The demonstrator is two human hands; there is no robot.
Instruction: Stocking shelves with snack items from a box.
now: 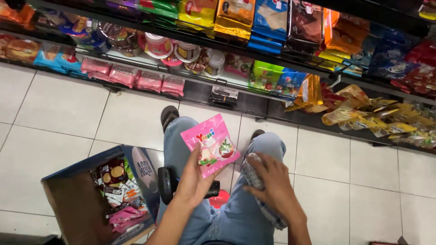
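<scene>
My left hand (193, 179) holds a small pink candy packet (214, 144) up over my knees, thumb on its lower left corner. My right hand (272, 181) rests on my right thigh and grips a checked cloth (256, 181) that hangs down along the jeans. I sit in blue jeans on a low stool facing the bottom shelves of a shop rack.
An open cardboard box (77, 199) with several snack packets stands on the tiled floor at my left. The low shelf (200, 90) ahead holds pink packets (136, 79), cups, and yellow bags (363, 113) to the right. A black handle (165, 183) sticks out by my left knee.
</scene>
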